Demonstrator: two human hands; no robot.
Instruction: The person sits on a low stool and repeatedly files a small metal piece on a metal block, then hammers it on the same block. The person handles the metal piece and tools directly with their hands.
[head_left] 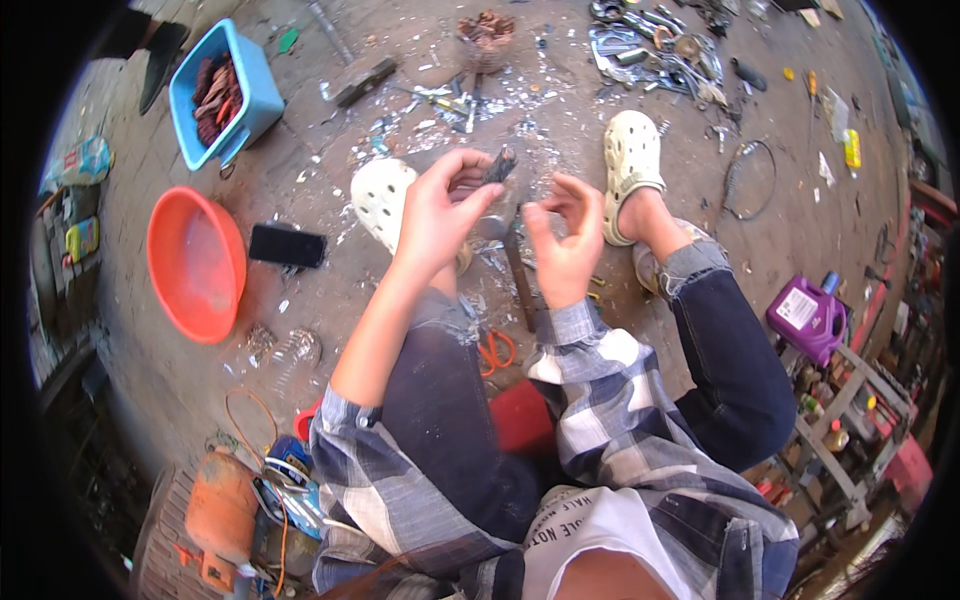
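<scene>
1. The left hand (440, 215) pinches a small dark part (500, 163) above the floor (330, 160).
2. The right hand (562, 240) curls narrow, seemingly empty, near a metal rod (519, 280).
3. Step looks like stripping the part; next needs steady grip.

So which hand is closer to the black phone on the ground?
Left. The left hand is raised just right of the black phone; the right hand sits farther right, beyond the left one.

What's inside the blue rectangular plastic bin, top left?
The blue rectangular plastic bin holds a heap of reddish-brown, rusty-looking pieces, too small to identify. They cover most of the floor of the bin; whatever lies beneath the heap is hidden.
</scene>
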